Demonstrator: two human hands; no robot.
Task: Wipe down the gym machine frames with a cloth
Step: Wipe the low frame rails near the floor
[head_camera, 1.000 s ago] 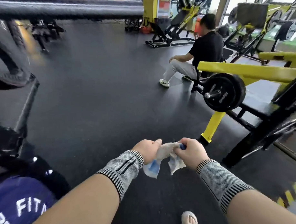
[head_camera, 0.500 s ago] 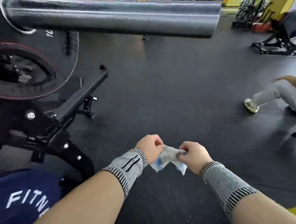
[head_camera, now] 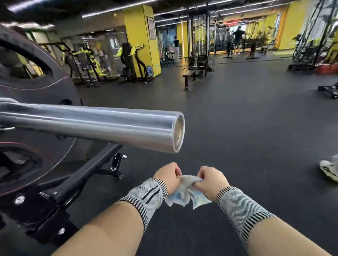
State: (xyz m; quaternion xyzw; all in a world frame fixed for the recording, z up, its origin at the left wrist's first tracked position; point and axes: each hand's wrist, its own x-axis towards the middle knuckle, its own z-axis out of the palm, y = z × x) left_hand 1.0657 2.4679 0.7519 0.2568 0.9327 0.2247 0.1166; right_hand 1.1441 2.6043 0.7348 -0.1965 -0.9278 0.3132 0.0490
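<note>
Chrome bar [head_camera: 84, 123] runs crosswise, up-left of both hands; left hand [head_camera: 167, 175] is nearer, right hand [head_camera: 210, 180] too clamped on the cloth [head_camera: 185, 193].

The middle of the cloth [head_camera: 187, 188] is hidden inside the curled fingers of the left hand [head_camera: 169, 175] and right hand [head_camera: 210, 180]; only its crumpled top and hanging corners show. Both forearms are cut off by the bottom edge. The weight plate [head_camera: 31, 96] runs out past the left edge, and its rim is blurred. The steel bar [head_camera: 88, 123] leaves the picture on the left too. A shoe [head_camera: 330, 170] shows at the right edge, its wearer cut off. Distant people [head_camera: 237, 39] are too small and blurred to make out.
</note>
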